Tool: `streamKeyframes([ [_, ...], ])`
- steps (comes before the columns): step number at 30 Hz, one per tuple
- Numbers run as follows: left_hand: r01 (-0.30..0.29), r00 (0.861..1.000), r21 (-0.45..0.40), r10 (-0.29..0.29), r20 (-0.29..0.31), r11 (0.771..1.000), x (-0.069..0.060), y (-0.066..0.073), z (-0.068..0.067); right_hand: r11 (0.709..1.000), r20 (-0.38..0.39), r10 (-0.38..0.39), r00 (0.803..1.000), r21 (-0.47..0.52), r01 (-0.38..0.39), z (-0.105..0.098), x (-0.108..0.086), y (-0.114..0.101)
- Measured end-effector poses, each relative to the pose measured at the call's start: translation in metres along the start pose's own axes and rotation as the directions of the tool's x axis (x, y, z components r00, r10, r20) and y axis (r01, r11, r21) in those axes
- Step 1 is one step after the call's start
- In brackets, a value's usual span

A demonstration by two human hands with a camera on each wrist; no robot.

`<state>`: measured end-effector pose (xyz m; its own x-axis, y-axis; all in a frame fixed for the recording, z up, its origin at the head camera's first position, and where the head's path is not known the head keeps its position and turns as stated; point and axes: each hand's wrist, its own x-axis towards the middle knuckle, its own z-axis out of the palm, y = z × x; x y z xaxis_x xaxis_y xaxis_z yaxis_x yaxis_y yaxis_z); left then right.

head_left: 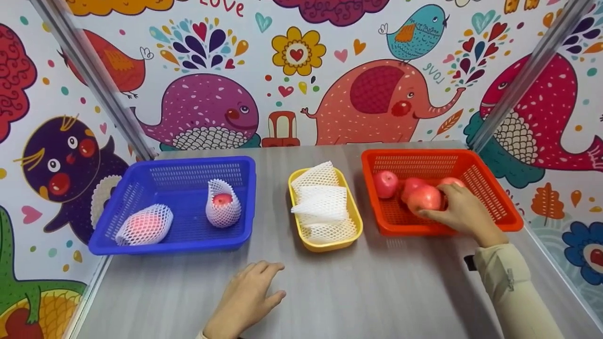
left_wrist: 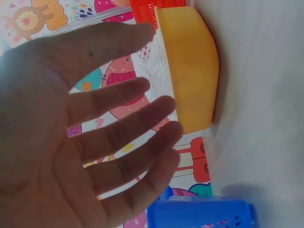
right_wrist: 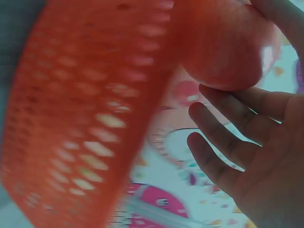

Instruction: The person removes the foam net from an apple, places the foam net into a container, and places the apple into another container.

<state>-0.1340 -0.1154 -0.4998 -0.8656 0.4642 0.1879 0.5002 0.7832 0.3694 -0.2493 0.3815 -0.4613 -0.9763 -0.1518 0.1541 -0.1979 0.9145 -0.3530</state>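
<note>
At the red basket (head_left: 443, 230), my right hand (head_left: 464, 209) grips a red apple (head_left: 424, 198) between thumb and fingers. The right wrist view shows this apple (right_wrist: 232, 42) above the fingertips, beside the basket's slotted wall (right_wrist: 85, 109). Several other apples lie in the basket, one of them (head_left: 386, 183) by its left wall and another (head_left: 451, 181) partly behind my hand. My left hand (head_left: 247, 299) hovers over the table's front, fingers spread and slightly bent, holding nothing. Its nearest container is the yellow basket (left_wrist: 192, 71), which holds white foam net sleeves (head_left: 322, 202).
On the left stands a blue basket (head_left: 169, 247) with two apples in white foam nets, one lying (head_left: 146, 225) and one upright (head_left: 223, 214). Metal posts (head_left: 99, 80) and cartoon-printed walls (head_left: 282, 94) bound the grey table (head_left: 330, 292).
</note>
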Motion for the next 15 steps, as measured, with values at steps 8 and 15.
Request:
streamKeyframes([
  [8,-0.022,1.0,-0.008,0.022,0.007,1.0,-0.004,-0.001,0.001,0.997,0.098,0.066,0.993,-0.054,-0.061,0.02,0.007,0.025],
  [15,-0.037,0.999,-0.019,0.037,0.023,0.999,-0.005,-0.002,0.005,0.99,0.208,0.139,0.968,-0.044,-0.132,0.022,0.014,0.029],
])
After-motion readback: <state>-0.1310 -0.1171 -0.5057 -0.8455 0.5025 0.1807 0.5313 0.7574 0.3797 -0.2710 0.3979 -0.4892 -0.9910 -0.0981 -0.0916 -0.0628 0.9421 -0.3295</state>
